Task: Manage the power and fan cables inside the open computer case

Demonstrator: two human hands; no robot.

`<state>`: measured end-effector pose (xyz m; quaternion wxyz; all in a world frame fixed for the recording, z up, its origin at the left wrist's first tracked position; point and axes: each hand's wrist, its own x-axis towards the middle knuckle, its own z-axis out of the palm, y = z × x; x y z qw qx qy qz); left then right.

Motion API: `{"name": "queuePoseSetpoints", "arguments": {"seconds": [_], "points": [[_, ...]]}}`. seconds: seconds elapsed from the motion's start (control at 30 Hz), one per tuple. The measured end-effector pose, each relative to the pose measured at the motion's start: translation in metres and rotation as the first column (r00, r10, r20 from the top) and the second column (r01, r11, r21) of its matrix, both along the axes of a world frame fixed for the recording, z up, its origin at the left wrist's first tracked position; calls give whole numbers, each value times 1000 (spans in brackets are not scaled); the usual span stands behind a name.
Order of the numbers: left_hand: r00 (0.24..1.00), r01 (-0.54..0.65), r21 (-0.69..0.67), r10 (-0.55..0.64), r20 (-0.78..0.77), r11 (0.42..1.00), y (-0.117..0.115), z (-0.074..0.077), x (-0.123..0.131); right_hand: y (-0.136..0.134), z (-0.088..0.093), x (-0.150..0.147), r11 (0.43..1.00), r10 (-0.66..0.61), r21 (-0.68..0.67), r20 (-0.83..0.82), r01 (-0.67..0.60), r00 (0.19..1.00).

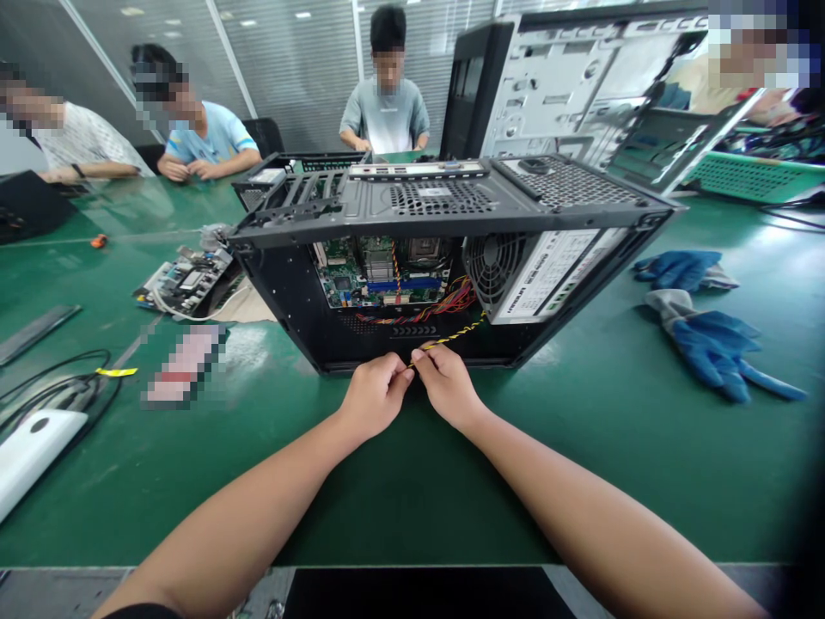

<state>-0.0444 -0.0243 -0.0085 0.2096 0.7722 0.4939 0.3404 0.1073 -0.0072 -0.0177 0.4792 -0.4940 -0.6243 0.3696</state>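
Note:
Between my two hands runs a yellow-and-black twisted cable (pixel 459 334), which comes out from below the power supply (pixel 547 277). My left hand (pixel 379 389) pinches it near its end, and my right hand (pixel 444 383) pinches it just beside, thumbs almost touching. The connector or tip is hidden by my fingers. Both hands are at the lower front edge of an open black computer case (pixel 296 284). Inside it are a motherboard (pixel 341 288) with a blue slot, a bundle of multicoloured wires (pixel 451 303) and the power supply's fan grille.
Blue-and-grey gloves (pixel 709 344) lie at right. Another case (pixel 547 94) stands behind, near a green basket (pixel 760 176). On the left are a circuit board assembly (pixel 186 279), a blurred-out flat object (pixel 184 365), black cables (pixel 70 378) and a white device (pixel 39 451). Several people sit across the table.

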Motion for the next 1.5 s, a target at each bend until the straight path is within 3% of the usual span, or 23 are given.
{"name": "queuePoseSetpoints", "arguments": {"seconds": [0.43, 0.73, 1.0, 1.5], "points": [[999, -30, 116, 31, -8, 993, -1, 2, 1, 0, 0, 1, 997, -48, -71, -85, 42, 995], [997, -81, 95, 79, 20, 992, 0, -3, 1, 2, 0, 3, 994, -78, -77, 0, 78, 997], [993, -110, 65, 107, 48, 992, 0, -3, 2, 0, 5, 2, 996, -20, -84, -41, 17, 999], [996, -69, 13, 68, 58, 998, 0, -4, 2, 2, 5, 3, 999, -9, -34, 3, 9, 1000]]}}
